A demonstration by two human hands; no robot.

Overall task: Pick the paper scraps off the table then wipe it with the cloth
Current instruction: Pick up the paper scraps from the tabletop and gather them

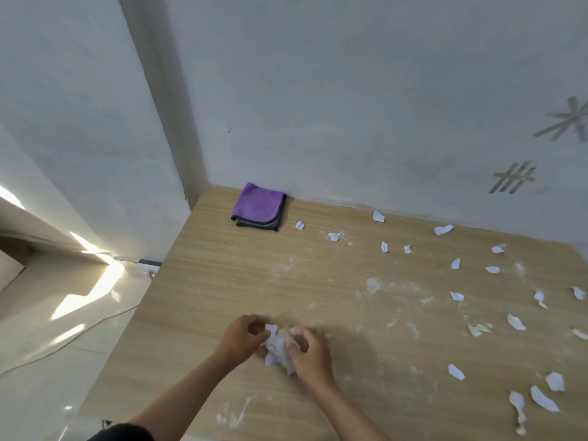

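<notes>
Both my hands meet over the near middle of the wooden table (222, 281). A bunch of white paper scraps (276, 345) sits between them. My left hand (243, 340) curls its fingers round the bunch's left side, and my right hand (310, 353) grips its right side. Several loose white paper scraps lie spread over the right half of the table, such as one scrap (456, 371) near my right hand and another scrap (443, 230) by the wall. A folded purple cloth (258, 206) with a dark edge lies at the table's far left corner.
White powdery smears (373, 284) mark the tabletop in the middle and near the front edge. A white wall (350, 106) runs along the table's back. To the left, past the table's edge, is a shiny tiled floor (63, 329) with a cable on it.
</notes>
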